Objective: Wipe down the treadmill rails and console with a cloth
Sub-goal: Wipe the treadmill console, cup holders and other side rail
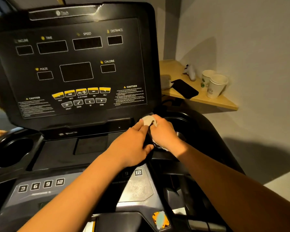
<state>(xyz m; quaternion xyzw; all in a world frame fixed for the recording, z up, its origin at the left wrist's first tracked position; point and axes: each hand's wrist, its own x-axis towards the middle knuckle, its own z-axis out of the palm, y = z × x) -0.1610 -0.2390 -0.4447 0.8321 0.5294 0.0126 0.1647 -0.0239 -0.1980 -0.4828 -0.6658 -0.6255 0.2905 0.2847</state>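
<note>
Forearms: reached in bare from bottom edge, converged over right side of deck.
Grey key panel (40, 185): sat just below left forearm, square keys marked 3, 6, 9, 12; twin panel on right partly covered by left wrist.
Left hand (132, 146): fingers stretched up to cloth, thumb tucked below; pinching or merely touching could not be told.
Right hand (164, 133): curled round cloth, wad gripped; pale edge poked out under palm too.
Small pale crumpled cloth (148, 120): bunched between both hands at lower right corner of black treadmill console (74, 64) with dark display windows and yellow buttons, just beside right-hand round black cup holder (179, 121).
Handling: judged light, soft, limp, not fragile; likely to skid on glossy plastic unless pressed flat; best held as wad under palm and fingers.
Hidden: cloth's full extent masked by hands; dark patch between hands unclear, cloth fold or deck; rails not made out, dark and cut off at right; caution text blurred.
Background: light wooden corner shelf (174, 71) carried two white paper cups (216, 86) and flat black phone (184, 88).
</note>
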